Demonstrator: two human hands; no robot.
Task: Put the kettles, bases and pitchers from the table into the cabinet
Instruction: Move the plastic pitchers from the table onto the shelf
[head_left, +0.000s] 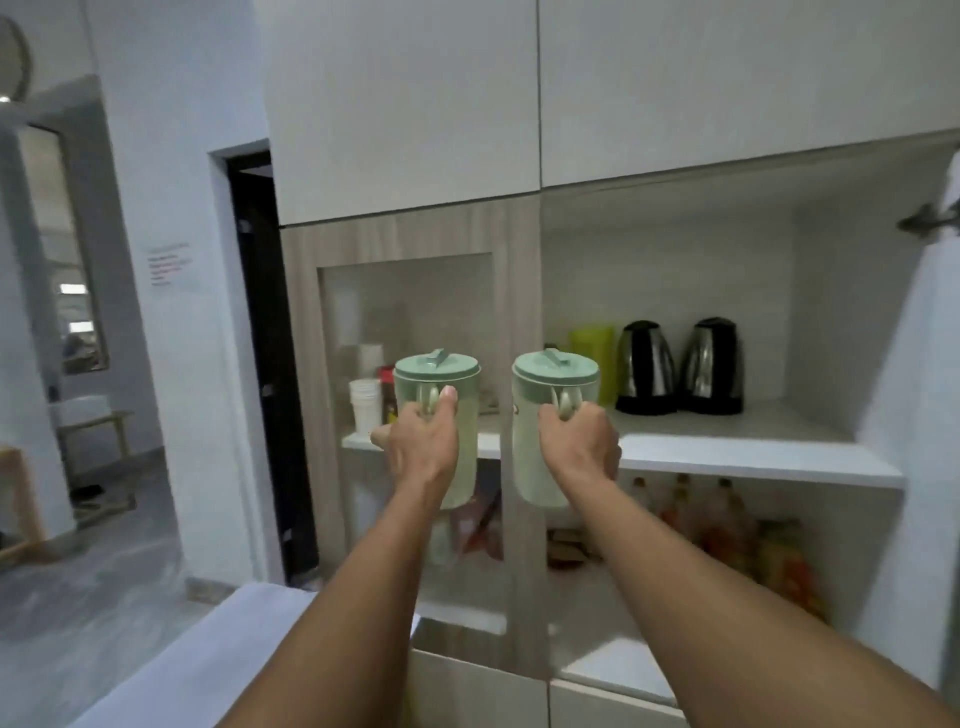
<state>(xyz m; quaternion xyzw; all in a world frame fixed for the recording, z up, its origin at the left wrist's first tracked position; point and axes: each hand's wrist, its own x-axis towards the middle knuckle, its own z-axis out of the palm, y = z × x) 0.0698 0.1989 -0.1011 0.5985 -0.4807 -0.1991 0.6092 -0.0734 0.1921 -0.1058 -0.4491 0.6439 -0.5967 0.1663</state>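
White cups (363, 410) stand stacked; blurred bottles (723, 512) stand lower.

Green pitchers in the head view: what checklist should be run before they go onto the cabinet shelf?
1. Left hand grips the left pitcher by its handle: ok.
2. Right hand grips the right pitcher by its handle: ok.
3. Both pitchers upright, lids on: ok.
4. Bare shelf in front of the kettles: ok.
5. Way clear for the left pitcher: not ok, the glass door ahead of it is shut.
6. Pitchers empty: cannot tell.
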